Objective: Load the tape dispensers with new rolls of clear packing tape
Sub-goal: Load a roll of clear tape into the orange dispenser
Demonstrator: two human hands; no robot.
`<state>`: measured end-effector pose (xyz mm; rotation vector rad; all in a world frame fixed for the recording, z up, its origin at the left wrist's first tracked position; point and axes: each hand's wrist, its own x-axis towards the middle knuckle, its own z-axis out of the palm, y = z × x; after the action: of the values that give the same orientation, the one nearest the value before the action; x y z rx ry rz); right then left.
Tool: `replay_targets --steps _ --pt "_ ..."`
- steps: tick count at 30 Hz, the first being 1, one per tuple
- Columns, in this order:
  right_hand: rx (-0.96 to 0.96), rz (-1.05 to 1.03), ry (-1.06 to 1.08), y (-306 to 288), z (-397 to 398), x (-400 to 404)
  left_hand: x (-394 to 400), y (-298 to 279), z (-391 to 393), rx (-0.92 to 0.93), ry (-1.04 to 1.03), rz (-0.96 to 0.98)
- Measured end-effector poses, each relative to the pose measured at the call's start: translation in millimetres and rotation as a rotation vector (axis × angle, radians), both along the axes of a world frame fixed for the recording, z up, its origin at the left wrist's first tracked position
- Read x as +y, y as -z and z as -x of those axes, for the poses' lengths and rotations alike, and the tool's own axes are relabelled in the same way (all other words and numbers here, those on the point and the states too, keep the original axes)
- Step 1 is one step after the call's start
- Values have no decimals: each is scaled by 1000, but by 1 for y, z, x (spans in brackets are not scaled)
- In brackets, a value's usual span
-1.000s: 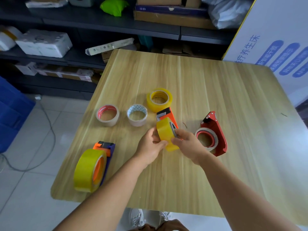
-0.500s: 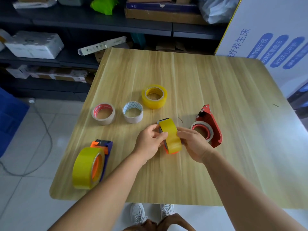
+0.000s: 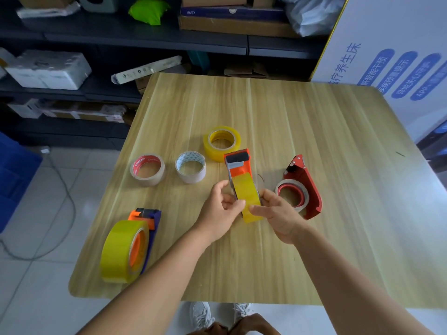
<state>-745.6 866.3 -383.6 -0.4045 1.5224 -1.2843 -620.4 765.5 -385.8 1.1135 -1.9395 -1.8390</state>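
An orange tape dispenser (image 3: 238, 163) carrying a yellowish clear tape roll (image 3: 248, 194) is held upright above the middle of the wooden table (image 3: 302, 131). My left hand (image 3: 219, 209) pinches the roll from its left side. My right hand (image 3: 281, 215) grips it from the right, thumb across the tape face. The dispenser's toothed end points away from me. A red dispenser (image 3: 306, 187) with a red-cored roll lies to the right. A purple and orange dispenser (image 3: 147, 222) with a big yellow roll (image 3: 121, 250) lies at the near left.
Three loose rolls lie behind my hands: a yellow one (image 3: 221, 142), a white-cored one (image 3: 191, 166) and a red-cored one (image 3: 147, 169). Dark shelves with boxes stand beyond the table. A white printed board (image 3: 391, 52) leans at the right. A blue bin (image 3: 14, 175) stands at left.
The orange dispenser has been turned in my hands, so its toothed end now shows beyond the roll. Both hands kept their hold on it.
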Motion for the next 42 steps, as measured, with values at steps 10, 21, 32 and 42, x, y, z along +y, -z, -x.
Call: replay_targets --steps 10,21,32,42 --pt "38 4 61 -8 1 -13 -3 -8 6 -30 -7 206" --pt "113 -67 -19 -11 9 -18 -33 -25 12 -127 116 590" --pt "310 -193 -180 -19 9 -14 -44 -32 21 -127 329 1254" --pt "648 -328 -437 -48 11 -24 -67 -54 30 -225 305 873"
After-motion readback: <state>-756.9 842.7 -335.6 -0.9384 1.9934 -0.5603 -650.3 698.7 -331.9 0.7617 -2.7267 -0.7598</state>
